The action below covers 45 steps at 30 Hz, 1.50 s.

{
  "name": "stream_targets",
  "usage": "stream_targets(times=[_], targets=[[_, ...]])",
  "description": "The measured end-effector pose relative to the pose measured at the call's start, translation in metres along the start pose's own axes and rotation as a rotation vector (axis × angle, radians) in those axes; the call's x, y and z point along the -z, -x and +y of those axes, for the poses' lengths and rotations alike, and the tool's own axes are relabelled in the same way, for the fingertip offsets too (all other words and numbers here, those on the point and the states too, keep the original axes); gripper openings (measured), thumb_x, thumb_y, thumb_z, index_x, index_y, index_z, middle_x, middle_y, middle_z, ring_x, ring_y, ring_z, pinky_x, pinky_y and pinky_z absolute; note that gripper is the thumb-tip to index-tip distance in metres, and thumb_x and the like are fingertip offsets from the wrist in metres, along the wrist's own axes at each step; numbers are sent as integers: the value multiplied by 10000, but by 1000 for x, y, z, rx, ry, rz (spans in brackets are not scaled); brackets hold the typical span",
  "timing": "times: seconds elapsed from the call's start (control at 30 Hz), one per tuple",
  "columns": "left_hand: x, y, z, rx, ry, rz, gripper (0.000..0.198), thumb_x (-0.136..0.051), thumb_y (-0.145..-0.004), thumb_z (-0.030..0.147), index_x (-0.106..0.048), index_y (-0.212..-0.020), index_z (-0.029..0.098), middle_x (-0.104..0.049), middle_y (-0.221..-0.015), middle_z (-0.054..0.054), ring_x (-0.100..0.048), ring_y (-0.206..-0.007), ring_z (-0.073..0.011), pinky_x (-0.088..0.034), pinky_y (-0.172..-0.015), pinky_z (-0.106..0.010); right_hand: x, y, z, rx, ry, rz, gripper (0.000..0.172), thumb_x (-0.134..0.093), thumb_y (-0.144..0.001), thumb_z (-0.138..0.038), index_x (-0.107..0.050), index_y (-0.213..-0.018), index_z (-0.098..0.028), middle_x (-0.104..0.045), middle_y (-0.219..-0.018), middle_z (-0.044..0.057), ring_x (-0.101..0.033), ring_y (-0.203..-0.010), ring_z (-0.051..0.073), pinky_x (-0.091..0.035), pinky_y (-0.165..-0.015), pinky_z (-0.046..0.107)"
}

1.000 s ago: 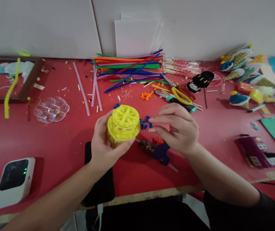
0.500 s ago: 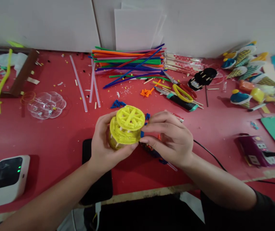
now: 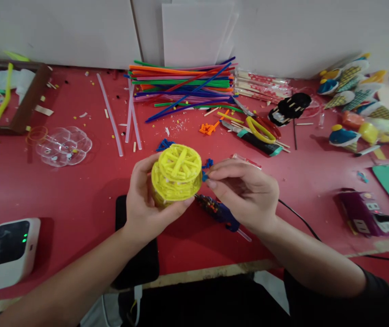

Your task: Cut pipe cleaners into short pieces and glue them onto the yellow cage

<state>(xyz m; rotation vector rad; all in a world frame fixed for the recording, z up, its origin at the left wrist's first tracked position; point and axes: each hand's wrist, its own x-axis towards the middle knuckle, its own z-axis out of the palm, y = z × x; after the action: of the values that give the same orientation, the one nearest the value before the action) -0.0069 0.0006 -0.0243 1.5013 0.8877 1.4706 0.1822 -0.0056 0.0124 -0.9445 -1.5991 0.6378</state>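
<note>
- Raised slightly since the earlier frame, the right hand (image 3: 251,193) pinches a small blue piece (image 3: 204,177) between thumb and forefinger, mid-frame; whether it touches the round, tiered yellow model of thin strips (image 3: 178,171) is unclear.
- Left hand (image 3: 147,193), left of centre, curls around that model, its far fingers partly hidden.
- Below centre, the right hand partly covers a dark-blue glue gun (image 3: 227,219).
- Upper left, a brown rectangular frame (image 3: 30,100) is cut off.

Single head-worn view. Faces forward and down along your forearms (image 3: 88,272); your left hand (image 3: 150,193) and right hand (image 3: 249,195) sit close, mid-frame. Tabletop (image 3: 88,195) spans the full width; pale wall (image 3: 72,36) across the top, your dark clothing (image 3: 194,302) at bottom.
</note>
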Motion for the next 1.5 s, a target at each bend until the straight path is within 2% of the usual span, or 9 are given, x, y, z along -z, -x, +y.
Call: stream_targets(times=[0.37, 0.6, 0.73, 0.87, 1.07, 1.27, 1.5], targets=[[1, -1, -2, -30, -83, 45, 811, -972, -558, 262, -593, -1273, 324, -607, -1258, -38, -671, -1126, -259, -605, -972, -401, 2, -1, 1, 3, 86, -55, 171, -656, -873, -100, -737, -943, -233, -767, -875, 34, -728, -813, 176, -612, -745, 338], [4, 0, -6, -63, -113, 29, 841, -955, -593, 267, -567, -1336, 340, -566, -1285, -44, -636, -1192, -269, -550, -1048, -416, 0, 1, 1, 11, 104, -63, 125, -674, -870, -116, -736, -916, -214, -762, -857, 40, -717, -785, 165, -596, -729, 318], [5, 0, -6, -85, -203, 21, 840, -938, -614, 313, -545, -1356, 349, -563, -1293, -55, -609, -1229, -295, -515, -1090, -482, 0, 1, 0, 2, 100, -62, 151, -643, -854, -121, -736, -926, -214, -761, -858, 42, -708, -758, 167, -597, -696, 316], [5, 1, -1, -38, -277, 15, 793, -914, -640, 333, -545, -1342, 338, -576, -1297, -71, -605, -1227, -310, -514, -1095, -522, 0, 2, -1, -29, 96, -69, 106, -665, -848, -131, -729, -897, -201, -740, -821, 41, -683, -695, 154, -582, -636, 297], [5, 2, -1, -50, -319, -13, 795, -902, -650, 354, -521, -1347, 330, -572, -1308, -78, -615, -1211, -313, -536, -1072, -545, 1, 0, -3, -13, 131, -56, 120, -656, -819, -86, -692, -811, -201, -702, -754, 15, -643, -642, 131, -549, -571, 264], [3, 1, 0, -67, -329, -33, 752, -887, -687, 326, -517, -1342, 315, -584, -1299, -96, -621, -1209, -320, -542, -1060, -560, -2, 3, -4, -41, 23, -64, 120, -669, -817, -68, -656, -802, -187, -669, -763, 17, -623, -638, 111, -529, -569, 245], [4, 1, 1, -79, -350, -43, 768, -898, -665, 296, -534, -1341, 293, -590, -1284, -105, -623, -1191, -320, -540, -1053, -555, -6, 5, -5, -81, -8, -67, 142, -671, -794, -51, -632, -786, -188, -632, -743, -4, -586, -633, 95, -494, -573, 232]])
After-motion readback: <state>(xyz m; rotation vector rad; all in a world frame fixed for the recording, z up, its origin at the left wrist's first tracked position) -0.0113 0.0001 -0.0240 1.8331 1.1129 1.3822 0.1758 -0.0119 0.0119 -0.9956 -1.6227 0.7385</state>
